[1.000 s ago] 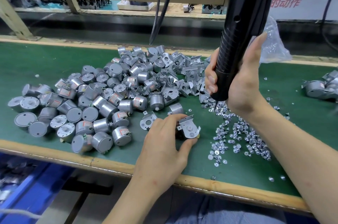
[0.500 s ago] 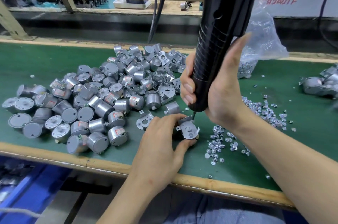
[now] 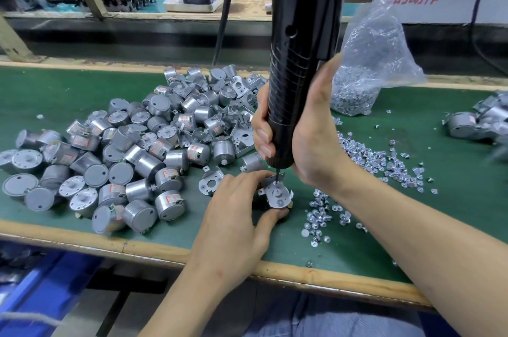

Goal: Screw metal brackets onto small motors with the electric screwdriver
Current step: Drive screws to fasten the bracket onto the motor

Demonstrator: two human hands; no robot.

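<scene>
Green worktop [image 3: 68, 94]: near its front edge the left hand [image 3: 233, 215] has its grip clamped on a silver metal bracket [image 3: 276, 195] and the small motor hidden beneath, likely to stop them spinning. The right hand [image 3: 310, 141], grip wrapped round the black electric screwdriver [image 3: 297, 75], stands its bit upright on the bracket's far hole. Loose screws [image 3: 371, 156] rightward and heaped grey motors [image 3: 123, 158] leftward leave little sideways room.

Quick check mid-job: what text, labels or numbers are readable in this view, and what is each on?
"录制开始后不得": red characters, top line of the white sign; it runs off the right edge.
"的动作": second line of that sign; the character before it is partly cut off.
Red-and-white stickers on the motors: too small to read.
Electric screwdriver: no readable marking.
</scene>
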